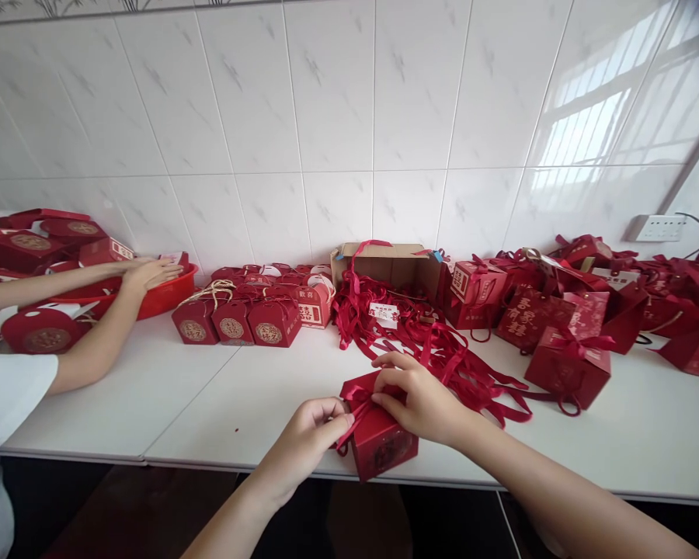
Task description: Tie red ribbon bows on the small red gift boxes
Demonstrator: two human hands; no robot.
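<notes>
My left hand (pixel 310 435) and right hand (pixel 418 397): fingertips pinching ribbon (pixel 358 394) atop red box (pixel 385 450), at front edge of white table (pixel 268 396); uneven tug could slacken ribbon, stray push could tip box off

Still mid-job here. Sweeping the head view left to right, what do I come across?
Red basin → three gold-seal boxes → handled box → front bowed box at right → wall socket.
</notes>
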